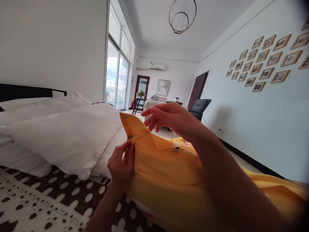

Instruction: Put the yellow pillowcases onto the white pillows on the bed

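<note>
A large yellow cloth (166,170), with a raised corner at its upper left, fills the lower middle of the view. My left hand (122,161) is closed in a pinch on its left edge, just below a small dark mark or tag (130,137). Above the cloth's upper fold is my right hand (169,117), its fingers apart and loosely bent, nothing seen in them; whether its fingertips brush the cloth I cannot tell. Behind the right wrist shows a yellow piece with a dark and pink print (184,141). My right forearm hides part of the cloth.
White pillows (65,138) lie piled on the left, on a brown-and-white patterned bedspread (45,199). More yellow fabric (277,183) spreads at the lower right. Farther off stand a black office chair (200,108) and a potted plant (141,93) on a dark stand.
</note>
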A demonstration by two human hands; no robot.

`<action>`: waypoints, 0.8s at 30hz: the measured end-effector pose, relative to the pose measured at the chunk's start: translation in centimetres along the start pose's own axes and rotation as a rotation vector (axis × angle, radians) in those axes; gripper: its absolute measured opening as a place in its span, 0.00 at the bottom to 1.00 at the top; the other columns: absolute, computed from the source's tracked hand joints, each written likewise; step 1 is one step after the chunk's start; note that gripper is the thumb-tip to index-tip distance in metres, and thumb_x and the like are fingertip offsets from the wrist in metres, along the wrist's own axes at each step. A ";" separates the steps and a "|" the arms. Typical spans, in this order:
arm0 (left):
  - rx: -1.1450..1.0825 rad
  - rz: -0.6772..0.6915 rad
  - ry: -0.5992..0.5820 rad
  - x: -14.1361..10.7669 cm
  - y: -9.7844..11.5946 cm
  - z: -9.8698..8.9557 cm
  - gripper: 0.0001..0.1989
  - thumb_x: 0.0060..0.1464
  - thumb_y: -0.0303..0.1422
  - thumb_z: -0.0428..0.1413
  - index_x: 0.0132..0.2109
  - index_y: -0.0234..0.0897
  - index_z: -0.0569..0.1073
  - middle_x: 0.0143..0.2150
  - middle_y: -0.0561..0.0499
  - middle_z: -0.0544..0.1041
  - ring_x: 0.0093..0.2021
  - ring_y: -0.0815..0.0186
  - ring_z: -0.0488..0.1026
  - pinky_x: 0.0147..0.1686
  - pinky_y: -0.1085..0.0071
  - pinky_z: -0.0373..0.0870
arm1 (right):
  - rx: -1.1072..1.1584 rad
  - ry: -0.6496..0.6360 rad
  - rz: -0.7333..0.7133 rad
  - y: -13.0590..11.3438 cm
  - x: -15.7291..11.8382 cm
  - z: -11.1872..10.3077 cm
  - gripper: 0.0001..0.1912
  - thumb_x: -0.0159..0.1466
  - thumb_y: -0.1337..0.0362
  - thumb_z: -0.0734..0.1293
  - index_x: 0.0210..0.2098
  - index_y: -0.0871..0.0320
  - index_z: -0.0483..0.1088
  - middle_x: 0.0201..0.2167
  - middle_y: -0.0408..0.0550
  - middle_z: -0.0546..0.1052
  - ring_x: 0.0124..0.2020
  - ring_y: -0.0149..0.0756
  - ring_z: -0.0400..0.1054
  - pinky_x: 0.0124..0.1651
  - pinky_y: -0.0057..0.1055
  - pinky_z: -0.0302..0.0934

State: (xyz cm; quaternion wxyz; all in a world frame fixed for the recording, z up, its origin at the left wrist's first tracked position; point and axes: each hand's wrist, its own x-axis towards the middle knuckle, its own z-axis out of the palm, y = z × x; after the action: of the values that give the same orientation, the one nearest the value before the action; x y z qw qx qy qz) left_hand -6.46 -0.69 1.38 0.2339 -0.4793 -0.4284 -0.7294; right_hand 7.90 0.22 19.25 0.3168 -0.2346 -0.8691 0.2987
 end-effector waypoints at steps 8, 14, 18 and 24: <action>0.001 0.233 -0.022 0.4 -0.3 -0.3 0.08 0.54 0.20 0.52 0.38 0.36 0.72 0.29 0.51 0.77 0.29 0.69 0.73 0.31 0.75 0.67 | -0.496 -0.317 0.098 2.2 0.8 0.9 0.10 0.53 0.62 0.65 0.27 0.58 0.77 0.21 0.40 0.72 0.24 0.27 0.60 0.25 0.25 0.51; 0.083 0.166 -0.034 -0.3 -1.2 -0.4 0.10 0.50 0.25 0.51 0.23 0.38 0.64 0.17 0.55 0.67 0.20 0.68 0.65 0.21 0.73 0.60 | -0.710 -0.216 -0.022 1.8 0.6 3.2 0.10 0.54 0.68 0.63 0.18 0.60 0.71 0.15 0.39 0.64 0.21 0.25 0.52 0.27 0.27 0.47; 0.058 0.128 -0.090 0.6 -1.5 -0.5 0.07 0.55 0.25 0.47 0.32 0.37 0.68 0.28 0.50 0.71 0.30 0.65 0.68 0.30 0.71 0.64 | -0.670 -0.157 0.011 2.8 0.8 2.4 0.09 0.57 0.67 0.63 0.22 0.61 0.72 0.18 0.40 0.67 0.22 0.25 0.54 0.28 0.26 0.49; 0.108 0.123 -0.344 1.8 -2.3 -0.6 0.08 0.60 0.28 0.44 0.35 0.37 0.67 0.33 0.48 0.71 0.36 0.63 0.66 0.40 0.65 0.60 | -0.547 -0.020 0.102 6.0 2.8 0.3 0.10 0.57 0.66 0.63 0.28 0.64 0.76 0.25 0.45 0.75 0.28 0.30 0.64 0.30 0.25 0.54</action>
State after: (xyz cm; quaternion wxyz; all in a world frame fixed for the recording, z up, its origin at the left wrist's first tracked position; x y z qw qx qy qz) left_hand -9.29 0.18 2.00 0.2269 -0.6091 -0.4706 -0.5967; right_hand 7.10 6.08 16.24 0.2176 -0.3518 -0.9076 0.0710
